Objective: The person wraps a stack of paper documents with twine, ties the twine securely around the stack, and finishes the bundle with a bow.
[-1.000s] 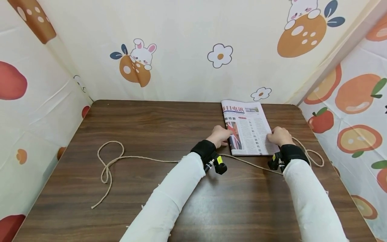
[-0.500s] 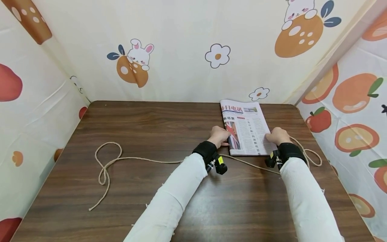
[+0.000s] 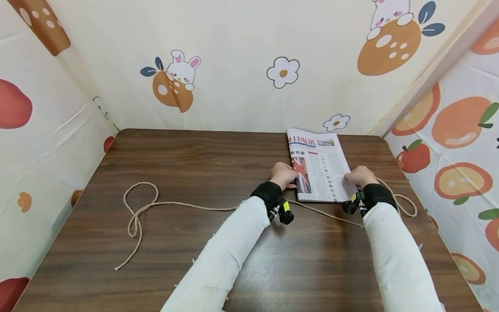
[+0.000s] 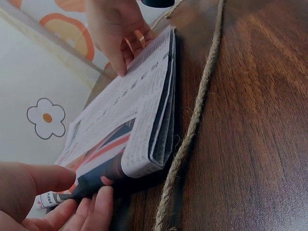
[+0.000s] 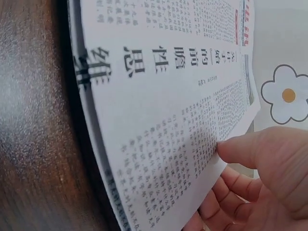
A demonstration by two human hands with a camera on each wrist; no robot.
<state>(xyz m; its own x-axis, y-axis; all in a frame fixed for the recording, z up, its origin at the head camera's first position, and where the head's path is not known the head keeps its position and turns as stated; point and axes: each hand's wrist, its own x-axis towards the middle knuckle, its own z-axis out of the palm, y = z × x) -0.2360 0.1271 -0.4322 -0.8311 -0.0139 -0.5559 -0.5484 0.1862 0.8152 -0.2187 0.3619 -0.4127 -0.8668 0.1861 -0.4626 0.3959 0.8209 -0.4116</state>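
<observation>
A folded newspaper (image 3: 321,167) lies at the back right of the brown table. My left hand (image 3: 283,175) is at its left edge; in the left wrist view the thumb (image 4: 53,178) lies over the top sheet and the fingertips (image 4: 101,202) are at the fold's side. At the right edge, my right hand (image 3: 360,176) pinches the paper, thumb (image 5: 240,149) on the printed face and fingers partly hidden underneath. The near edge shows several layers in the left wrist view. A beige rope (image 4: 199,96) runs across the table just in front of the newspaper.
The rope's left end (image 3: 134,223) forms a loose loop and tail on the left of the table (image 3: 202,160). Its other end curls beyond my right wrist. Patterned walls with flowers (image 3: 283,72) and fruit enclose the back and sides.
The head view shifts slightly. Both hands stay at the newspaper's side edges with barely any movement, and the rope lies as before.
</observation>
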